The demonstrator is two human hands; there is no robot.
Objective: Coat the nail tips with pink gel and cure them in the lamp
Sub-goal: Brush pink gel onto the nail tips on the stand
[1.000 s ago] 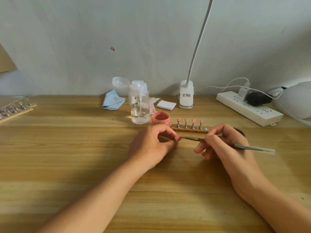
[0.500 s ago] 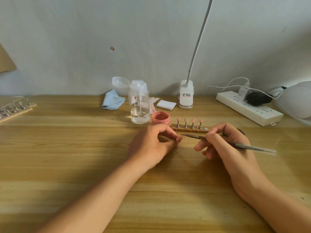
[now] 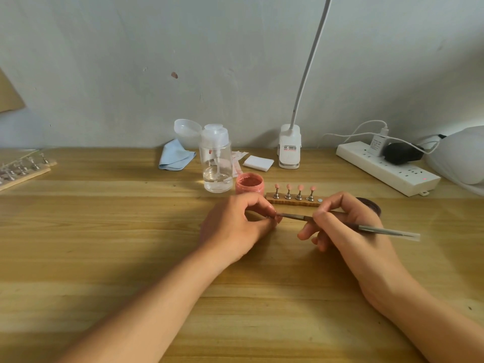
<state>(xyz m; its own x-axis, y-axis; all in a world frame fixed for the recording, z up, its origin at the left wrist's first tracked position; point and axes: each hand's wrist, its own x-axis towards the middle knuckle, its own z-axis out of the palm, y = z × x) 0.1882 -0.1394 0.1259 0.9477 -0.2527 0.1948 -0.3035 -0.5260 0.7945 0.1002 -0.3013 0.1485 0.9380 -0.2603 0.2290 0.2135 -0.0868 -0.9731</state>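
gel jar (image 3: pixel 248 183) right of pump bottle (image 3: pixel 215 161); nail stand (image 3: pixel 293 199) right of jar, power strip (image 3: pixel 387 168) far right

- table (image 3: pixel 104 231): grained wood, satin
- pump bottle (image 3: pixel 216 163): clear glossy plastic
- cloth (image 3: pixel 174 155): soft matt blue fabric
- brush (image 3: pixel 377 230): dull metal handle
- power strip (image 3: pixel 385 169): smooth white plastic
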